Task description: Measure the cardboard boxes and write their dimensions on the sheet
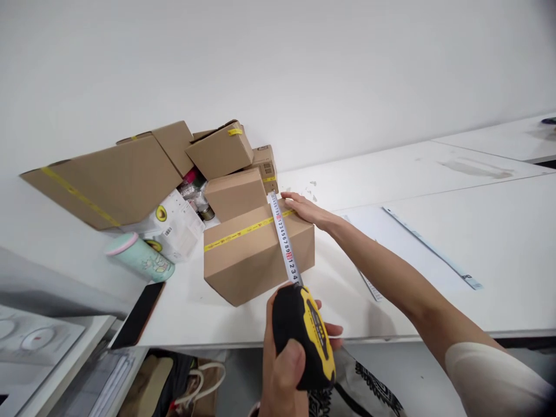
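A closed cardboard box (pixel 252 255) sealed with yellow tape lies on the white table (pixel 434 289). My left hand (pixel 282 365) grips a black and yellow tape measure case (pixel 306 336) at the table's near edge. Its white blade (pixel 284 240) runs up across the box top. My right hand (pixel 304 208) reaches over the box's far edge and pins the blade's tip there with its fingers pressed down.
A heap of cardboard boxes (pixel 130 174) lies behind, with white packets and a mint cup (pixel 139 258) on its side. A black flat object (pixel 139 313) sits at the table's left corner. Paper and a long ruler (pixel 434 249) lie at the right. Bags stand below the table.
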`<state>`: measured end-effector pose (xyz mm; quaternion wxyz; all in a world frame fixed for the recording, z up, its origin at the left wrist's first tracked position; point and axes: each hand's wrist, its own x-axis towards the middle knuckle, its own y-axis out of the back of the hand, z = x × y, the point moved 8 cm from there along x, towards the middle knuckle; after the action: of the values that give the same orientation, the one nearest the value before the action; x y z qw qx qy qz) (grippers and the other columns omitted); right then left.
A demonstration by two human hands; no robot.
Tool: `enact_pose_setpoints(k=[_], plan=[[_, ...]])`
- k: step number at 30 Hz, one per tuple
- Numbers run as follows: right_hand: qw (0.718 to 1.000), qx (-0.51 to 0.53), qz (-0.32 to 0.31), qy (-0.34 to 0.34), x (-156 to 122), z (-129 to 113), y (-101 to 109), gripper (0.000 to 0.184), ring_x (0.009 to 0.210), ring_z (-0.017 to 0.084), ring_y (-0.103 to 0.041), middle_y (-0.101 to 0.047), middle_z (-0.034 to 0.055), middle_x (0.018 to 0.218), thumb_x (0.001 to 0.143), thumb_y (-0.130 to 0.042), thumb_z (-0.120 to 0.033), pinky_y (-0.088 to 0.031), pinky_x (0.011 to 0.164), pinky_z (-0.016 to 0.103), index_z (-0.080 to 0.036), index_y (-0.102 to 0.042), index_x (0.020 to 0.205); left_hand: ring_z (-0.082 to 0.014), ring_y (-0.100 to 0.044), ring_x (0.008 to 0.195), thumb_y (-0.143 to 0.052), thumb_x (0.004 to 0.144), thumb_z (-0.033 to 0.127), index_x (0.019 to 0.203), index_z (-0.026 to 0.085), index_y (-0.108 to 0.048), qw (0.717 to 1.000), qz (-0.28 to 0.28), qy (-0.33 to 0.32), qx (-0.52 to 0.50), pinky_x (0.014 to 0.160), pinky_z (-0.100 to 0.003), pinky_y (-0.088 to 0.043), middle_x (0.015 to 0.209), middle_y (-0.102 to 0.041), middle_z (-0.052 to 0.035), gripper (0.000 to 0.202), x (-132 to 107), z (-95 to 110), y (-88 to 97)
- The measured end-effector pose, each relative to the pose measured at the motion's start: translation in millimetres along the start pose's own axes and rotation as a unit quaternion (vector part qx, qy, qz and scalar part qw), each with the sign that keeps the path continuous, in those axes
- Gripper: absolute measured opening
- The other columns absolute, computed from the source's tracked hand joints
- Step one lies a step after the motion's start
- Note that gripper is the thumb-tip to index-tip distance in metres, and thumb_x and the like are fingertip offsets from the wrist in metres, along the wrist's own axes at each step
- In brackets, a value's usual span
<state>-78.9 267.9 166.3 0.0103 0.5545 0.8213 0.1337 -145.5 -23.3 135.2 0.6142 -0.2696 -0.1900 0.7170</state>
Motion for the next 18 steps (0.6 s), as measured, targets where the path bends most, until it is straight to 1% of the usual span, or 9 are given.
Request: enact_pose_setpoints(k=[2, 3, 5, 7, 10, 12, 14, 16, 18], plan=[[0.997, -0.067, 0.030, 0.023, 5, -7, 5, 0.046, 0.140, 0.037, -0.051, -0.063, 0.0096, 0.147, 0.094, -0.055, -0.041, -0.027, 0.126, 0.061, -0.026, -0.065, 0.137, -0.0321, -0.076, 0.092, -0.089, 0.065, 0.060, 0.122, 0.027, -0.066, 0.999, 0.030, -0.006, 0.008, 0.083, -0.046, -0.063, 0.120, -0.070, -0.0121, 0.071, 2, -3, -6.3], [0.995, -0.091, 0.038, 0.028, 8, -10, 6, 0.046, 0.139, 0.037, -0.052, -0.065, 0.0106, 0.144, 0.096, -0.053, -0.041, -0.026, 0.125, 0.063, -0.025, -0.064, 0.137, -0.0322, -0.076, 0.092, -0.089, 0.064, 0.061, 0.122, 0.026, -0.066, 0.999, 0.043, -0.015, 0.016, 0.083, -0.046, -0.064, 0.121, -0.068, -0.0124, 0.072, 3, -3, -8.9], [0.991, -0.118, 0.035, 0.046, 15, -13, 5, 0.046, 0.133, 0.037, -0.056, -0.067, 0.0113, 0.140, 0.098, -0.049, -0.040, -0.031, 0.122, 0.062, -0.025, -0.063, 0.139, -0.0328, -0.076, 0.094, -0.090, 0.063, 0.061, 0.121, 0.025, -0.064, 0.998, 0.044, -0.018, 0.028, 0.084, -0.047, -0.064, 0.122, -0.066, -0.0126, 0.072, 5, -5, -16.2], [0.987, -0.133, 0.023, 0.085, 21, -17, 1, 0.045, 0.127, 0.034, -0.059, -0.066, 0.0110, 0.139, 0.099, -0.047, -0.038, -0.038, 0.117, 0.056, -0.024, -0.063, 0.138, -0.0330, -0.075, 0.096, -0.088, 0.065, 0.061, 0.121, 0.024, -0.063, 0.999, 0.035, -0.007, 0.034, 0.084, -0.048, -0.064, 0.122, -0.065, -0.0127, 0.072, 5, -7, -22.8], [0.977, -0.163, 0.012, 0.137, 26, -19, -3, 0.042, 0.121, 0.030, -0.061, -0.068, 0.0105, 0.129, 0.100, -0.046, -0.035, -0.041, 0.115, 0.050, -0.024, -0.067, 0.135, -0.0322, -0.075, 0.097, -0.088, 0.065, 0.063, 0.123, 0.024, -0.061, 0.999, 0.033, 0.019, 0.034, 0.085, -0.049, -0.065, 0.123, -0.066, -0.0133, 0.076, 3, -8, -29.2], [0.973, -0.179, 0.005, 0.144, 27, -19, -4, 0.039, 0.118, 0.030, -0.062, -0.069, 0.0104, 0.120, 0.101, -0.046, -0.036, -0.042, 0.113, 0.048, -0.025, -0.072, 0.128, -0.0319, -0.075, 0.097, -0.090, 0.063, 0.064, 0.122, 0.024, -0.060, 0.998, 0.038, 0.024, 0.034, 0.085, -0.048, -0.066, 0.121, -0.065, -0.0127, 0.077, 1, -7, -32.8], [0.973, -0.183, -0.005, 0.138, 26, -19, -5, 0.036, 0.116, 0.031, -0.063, -0.070, 0.0104, 0.116, 0.102, -0.047, -0.039, -0.043, 0.110, 0.046, -0.025, -0.076, 0.116, -0.0317, -0.074, 0.097, -0.090, 0.061, 0.066, 0.118, 0.024, -0.062, 0.999, 0.041, 0.023, 0.029, 0.083, -0.048, -0.066, 0.119, -0.064, -0.0115, 0.076, 0, -5, -37.2], [0.974, -0.185, -0.014, 0.132, 25, -20, -5, 0.035, 0.113, 0.032, -0.064, -0.071, 0.0101, 0.111, 0.101, -0.049, -0.042, -0.044, 0.106, 0.045, -0.025, -0.078, 0.106, -0.0315, -0.075, 0.097, -0.089, 0.062, 0.067, 0.116, 0.023, -0.063, 0.999, 0.041, 0.022, 0.021, 0.082, -0.047, -0.067, 0.117, -0.063, -0.0106, 0.074, -1, -5, -41.8], [0.972, -0.193, -0.022, 0.132, 25, -22, -6, 0.034, 0.108, 0.032, -0.065, -0.073, 0.0093, 0.103, 0.100, -0.052, -0.045, -0.044, 0.102, 0.044, -0.024, -0.078, 0.097, -0.0319, -0.074, 0.099, -0.089, 0.063, 0.066, 0.118, 0.023, -0.062, 0.999, 0.041, 0.023, 0.014, 0.081, -0.046, -0.067, 0.118, -0.062, -0.0107, 0.075, -2, -7, -46.2]])
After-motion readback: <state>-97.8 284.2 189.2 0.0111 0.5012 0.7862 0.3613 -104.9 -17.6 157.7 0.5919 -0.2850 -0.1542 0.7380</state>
